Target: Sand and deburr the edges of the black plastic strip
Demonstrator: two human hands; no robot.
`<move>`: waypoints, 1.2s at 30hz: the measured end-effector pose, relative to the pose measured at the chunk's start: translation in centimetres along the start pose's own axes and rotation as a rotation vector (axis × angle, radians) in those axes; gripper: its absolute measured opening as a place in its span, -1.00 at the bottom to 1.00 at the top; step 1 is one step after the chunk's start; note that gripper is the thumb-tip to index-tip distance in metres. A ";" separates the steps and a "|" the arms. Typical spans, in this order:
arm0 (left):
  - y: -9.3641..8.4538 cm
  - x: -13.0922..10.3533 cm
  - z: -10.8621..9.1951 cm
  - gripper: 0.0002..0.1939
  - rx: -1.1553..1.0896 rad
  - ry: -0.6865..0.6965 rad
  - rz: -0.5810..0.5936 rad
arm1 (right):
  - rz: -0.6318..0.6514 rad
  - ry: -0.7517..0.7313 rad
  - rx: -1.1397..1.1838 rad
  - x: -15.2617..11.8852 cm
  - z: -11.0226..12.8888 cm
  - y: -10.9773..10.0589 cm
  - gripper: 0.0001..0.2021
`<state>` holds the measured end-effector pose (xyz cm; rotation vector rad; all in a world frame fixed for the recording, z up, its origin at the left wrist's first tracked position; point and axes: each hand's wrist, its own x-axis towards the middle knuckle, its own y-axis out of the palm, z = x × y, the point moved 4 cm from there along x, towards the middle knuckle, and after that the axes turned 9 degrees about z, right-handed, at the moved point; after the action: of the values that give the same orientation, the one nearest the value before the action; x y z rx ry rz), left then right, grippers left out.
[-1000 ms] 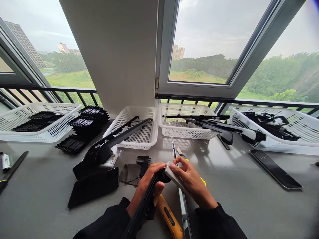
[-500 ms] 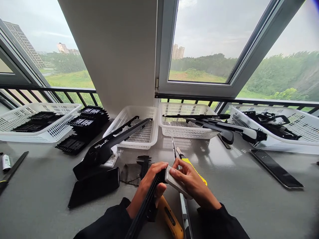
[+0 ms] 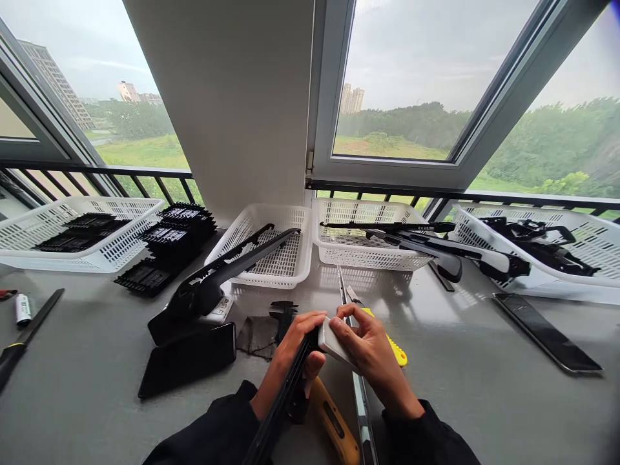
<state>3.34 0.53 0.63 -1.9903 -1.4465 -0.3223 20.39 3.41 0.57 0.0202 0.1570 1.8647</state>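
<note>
My left hand (image 3: pixel 289 354) is closed around the upper end of a long black plastic part (image 3: pixel 275 416), which slants down toward me. Between the fingers and thumb of my right hand (image 3: pixel 375 352) is a pale, rounded rectangular block (image 3: pixel 333 343). One end of the block meets the top of the black part, beside my left fingertips; the exact contact is hidden. Below my hands lie an orange-yellow tool (image 3: pixel 334 423) and a long metal strip (image 3: pixel 361 407). A yellow utility knife (image 3: pixel 400 352) rests just beyond my right hand.
Left of my hands lie a caliper (image 3: pixel 283 315), a dark cloth (image 3: pixel 256 336) and a black phone-like slab (image 3: pixel 188 363). White baskets (image 3: pixel 271 279) with black parts line the window side. A dark flat slab (image 3: pixel 547 332) lies right, a file-like blade (image 3: pixel 41 316) far left.
The view has shifted slightly, so the table things appear a little further right. My right hand has brought the pale block slightly left, closer against the black part's end. Both grips stay the same.
</note>
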 end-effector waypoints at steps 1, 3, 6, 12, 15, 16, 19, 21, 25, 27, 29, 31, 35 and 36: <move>0.1 0.0 -0.1 -0.40 0.006 -0.004 -0.022 | -0.024 0.026 -0.018 0.1 -0.2 -0.4 -0.40; 0.3 -0.1 -0.3 -0.38 0.017 -0.013 -0.051 | -0.031 0.068 -0.046 0.4 -0.4 -1.1 -0.36; 0.6 -0.2 -0.6 -0.36 0.018 -0.013 -0.026 | 0.026 0.108 -0.054 0.4 -0.4 -1.9 -0.35; 0.9 -0.3 -0.8 -0.36 0.010 0.034 0.134 | 0.155 0.127 -0.083 0.3 -0.1 -2.8 -0.42; 0.9 -0.3 -0.6 -0.35 0.022 0.021 0.081 | 0.083 0.161 -0.119 0.4 -0.2 -3.4 -0.39; 0.8 -0.3 -0.7 -0.35 0.029 0.041 0.080 | 0.072 0.158 -0.127 0.5 -0.2 -3.6 -0.39; 0.7 -0.1 -0.9 -0.35 0.054 0.100 0.143 | 0.118 0.151 -0.121 0.4 -0.1 -3.6 -0.38; 0.5 0.1 -1.2 -0.34 0.066 0.102 0.208 | 0.155 0.180 -0.108 0.1 -0.1 -3.7 -0.37; 0.3 0.3 -1.5 -0.35 0.067 0.108 0.277 | 0.184 0.254 -0.099 -0.2 -0.3 -3.9 -0.35; 0.3 0.3 -1.5 -0.36 0.060 0.111 0.292 | 0.177 0.249 -0.100 -0.2 -0.2 -3.9 -0.34; 0.3 0.4 -1.5 -0.36 0.064 0.116 0.294 | 0.178 0.239 -0.085 -0.3 -0.1 -3.9 -0.34; 0.3 0.4 -1.5 -0.36 0.077 0.121 0.301 | 0.211 0.238 -0.061 -0.4 0.0 -3.9 -0.36; 0.2 0.4 -1.3 -0.36 0.091 0.124 0.298 | 0.282 0.247 -0.052 -0.6 -0.2 -3.8 -0.40; 0.2 0.4 -1.2 -0.36 0.087 0.130 0.289 | 0.271 0.251 -0.053 -0.6 -0.3 -3.9 -0.39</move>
<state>3.88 0.08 1.69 -2.0331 -1.0573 -0.2519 24.26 3.94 -0.16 -0.2399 0.2899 2.1377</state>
